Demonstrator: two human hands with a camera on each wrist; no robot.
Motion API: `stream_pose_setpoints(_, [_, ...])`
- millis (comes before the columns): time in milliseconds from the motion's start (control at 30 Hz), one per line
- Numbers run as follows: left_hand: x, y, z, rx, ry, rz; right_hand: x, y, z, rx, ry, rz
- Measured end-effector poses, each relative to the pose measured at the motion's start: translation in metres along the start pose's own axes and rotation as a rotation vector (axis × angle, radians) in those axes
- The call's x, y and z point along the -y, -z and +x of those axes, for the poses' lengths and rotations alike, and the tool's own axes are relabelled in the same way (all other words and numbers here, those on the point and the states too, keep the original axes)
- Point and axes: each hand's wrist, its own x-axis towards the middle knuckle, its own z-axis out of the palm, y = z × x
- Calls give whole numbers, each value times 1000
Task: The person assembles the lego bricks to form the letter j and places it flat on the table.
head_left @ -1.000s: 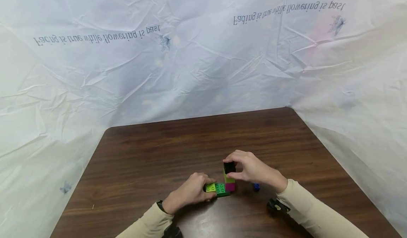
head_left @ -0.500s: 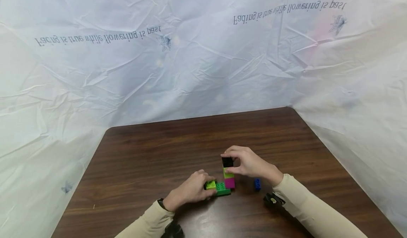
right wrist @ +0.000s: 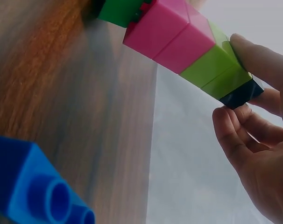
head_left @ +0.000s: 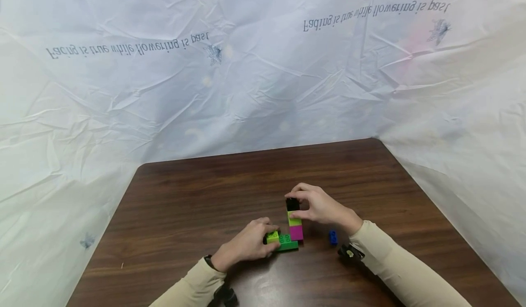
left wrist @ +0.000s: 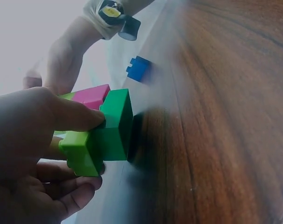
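Note:
My left hand (head_left: pixel 248 243) pinches a low toy-brick piece, a lime brick (head_left: pixel 272 237) on a wider green brick (head_left: pixel 289 246). In the left wrist view, the thumb presses the green brick (left wrist: pixel 116 116) while fingers lie around the lime brick (left wrist: pixel 81 151). My right hand (head_left: pixel 322 206) grips the top of a brick tower at the green brick's right end. The tower runs from pink bricks (right wrist: pixel 172 32) through lime bricks (right wrist: pixel 216 70) to a black brick (right wrist: pixel 242 93). The pink end meets the green brick's studs; I cannot tell whether they are pressed together.
A loose blue brick (head_left: pixel 333 237) lies on the brown wooden table (head_left: pixel 205 193), right of the tower and near my right wrist. A pale printed sheet (head_left: pixel 255 92) hangs behind the table and along both sides.
My right hand has shifted slightly away and left at the tower's top, and more of the pink and the blue brick shows. The left hand keeps its hold, nearly still.

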Motion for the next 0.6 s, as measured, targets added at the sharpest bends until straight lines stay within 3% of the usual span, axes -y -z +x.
stream_pose_setpoints(300, [0,0,1,-5,26,-17,-10,-5,5,-46,-8,71])
stream_pose_setpoints(600, [-4,-2,2,-101,8,13,-21,-8,9,-50,6,70])
